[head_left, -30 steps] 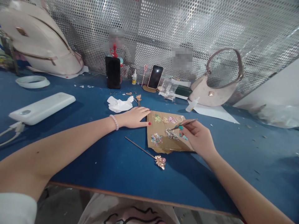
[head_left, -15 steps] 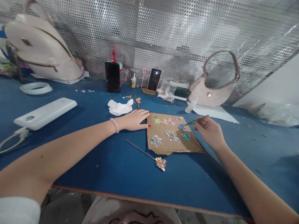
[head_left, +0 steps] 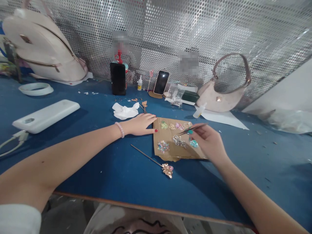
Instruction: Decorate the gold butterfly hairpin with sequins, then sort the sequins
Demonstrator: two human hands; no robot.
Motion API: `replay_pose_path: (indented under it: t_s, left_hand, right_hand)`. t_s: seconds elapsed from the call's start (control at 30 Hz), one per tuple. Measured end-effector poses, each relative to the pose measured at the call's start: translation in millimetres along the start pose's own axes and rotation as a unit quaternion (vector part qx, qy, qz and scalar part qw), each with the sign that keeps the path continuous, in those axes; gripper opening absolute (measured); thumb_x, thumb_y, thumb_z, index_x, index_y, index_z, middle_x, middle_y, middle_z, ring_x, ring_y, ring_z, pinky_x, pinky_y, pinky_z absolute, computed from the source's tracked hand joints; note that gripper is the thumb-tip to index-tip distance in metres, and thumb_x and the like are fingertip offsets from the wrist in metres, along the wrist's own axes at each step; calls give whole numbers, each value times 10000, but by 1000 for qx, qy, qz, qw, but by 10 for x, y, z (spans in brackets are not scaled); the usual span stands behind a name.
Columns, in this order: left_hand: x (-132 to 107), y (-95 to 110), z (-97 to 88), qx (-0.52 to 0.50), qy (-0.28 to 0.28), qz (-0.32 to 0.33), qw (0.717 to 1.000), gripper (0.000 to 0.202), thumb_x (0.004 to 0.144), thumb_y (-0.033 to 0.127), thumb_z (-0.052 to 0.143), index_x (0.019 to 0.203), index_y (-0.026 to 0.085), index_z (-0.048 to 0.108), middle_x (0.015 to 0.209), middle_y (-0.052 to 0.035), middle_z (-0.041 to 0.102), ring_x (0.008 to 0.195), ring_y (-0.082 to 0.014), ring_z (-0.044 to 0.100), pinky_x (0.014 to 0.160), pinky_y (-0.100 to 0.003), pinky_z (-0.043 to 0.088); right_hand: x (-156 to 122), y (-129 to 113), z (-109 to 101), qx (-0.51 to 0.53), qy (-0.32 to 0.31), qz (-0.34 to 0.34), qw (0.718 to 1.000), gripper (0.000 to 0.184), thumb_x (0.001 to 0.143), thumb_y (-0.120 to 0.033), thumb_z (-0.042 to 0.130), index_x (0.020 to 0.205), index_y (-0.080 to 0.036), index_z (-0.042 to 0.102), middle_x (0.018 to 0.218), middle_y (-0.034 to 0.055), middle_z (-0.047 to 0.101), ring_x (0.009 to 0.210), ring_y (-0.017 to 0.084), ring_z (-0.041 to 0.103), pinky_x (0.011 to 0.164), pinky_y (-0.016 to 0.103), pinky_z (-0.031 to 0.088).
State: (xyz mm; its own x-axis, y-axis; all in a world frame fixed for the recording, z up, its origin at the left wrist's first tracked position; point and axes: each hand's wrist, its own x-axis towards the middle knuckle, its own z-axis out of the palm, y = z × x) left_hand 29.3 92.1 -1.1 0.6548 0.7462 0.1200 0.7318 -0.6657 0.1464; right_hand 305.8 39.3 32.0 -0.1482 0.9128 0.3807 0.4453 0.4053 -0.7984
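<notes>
My right hand [head_left: 208, 143] pinches thin metal tweezers [head_left: 192, 128], their tip pointing left over a brown cardboard sheet [head_left: 170, 152] on the blue table. Small heaps of coloured sparkly beads [head_left: 163, 145] lie on the cardboard. My left hand [head_left: 140, 124], with a pink bead bracelet at the wrist, lies flat with fingers stretched out, its fingertips touching the cardboard's left edge. A gold hair stick with a flower ornament [head_left: 167, 169] lies on the table just in front of the cardboard.
A crumpled white tissue [head_left: 124, 110] and another gold ornament [head_left: 144, 104] lie behind my left hand. Two phones [head_left: 118, 78] [head_left: 161, 82], a glue bottle [head_left: 139, 82], a beige handbag [head_left: 225, 94], a backpack [head_left: 44, 45], a white power bank [head_left: 46, 111] and a tape roll [head_left: 36, 88] stand about.
My right hand drew back to the right off the cardboard, then returned left over it with the tweezers. My left hand has stayed in place.
</notes>
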Motion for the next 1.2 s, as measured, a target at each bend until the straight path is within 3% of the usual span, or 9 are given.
replay_pose_path:
  t_s: [0.13, 0.23, 0.6, 1.2]
  left_hand:
    - [1, 17, -9, 12, 0, 0, 1000, 725, 885, 634, 265, 1397, 121, 267, 1457, -122, 260, 1334, -250, 230, 1081, -398, 211]
    - [2, 38, -24, 19, -3, -1, 1000, 721, 891, 619, 277, 1391, 100, 275, 1451, -137, 268, 1329, -252, 240, 1079, -396, 216]
    - [1, 86, -79, 12, -23, -17, 1000, 731, 894, 622, 252, 1404, 98, 245, 1465, -121, 240, 1340, -245, 215, 1084, -398, 212]
    - [8, 33, -16, 8, 2, 0, 1000, 702, 885, 621, 274, 1389, 132, 280, 1451, -119, 276, 1329, -236, 243, 1074, -370, 215]
  right_hand:
    - [-172, -359, 293, -77, -132, -22, 988, 120, 766, -228, 526, 850, -194, 604, 780, 31, 672, 635, 155, 626, 594, 295, 498]
    - [-186, -448, 395, -123, -167, -63, 976, 140, 791, -213, 473, 836, -189, 603, 693, 19, 654, 595, 149, 604, 552, 278, 472]
    - [-183, -295, 387, -131, -150, -45, 979, 128, 798, -216, 471, 863, -194, 580, 717, 19, 663, 607, 153, 622, 566, 282, 479]
    - [-166, -239, 331, -123, -119, -19, 985, 122, 770, -248, 510, 853, -199, 584, 776, 43, 680, 687, 193, 652, 599, 310, 499]
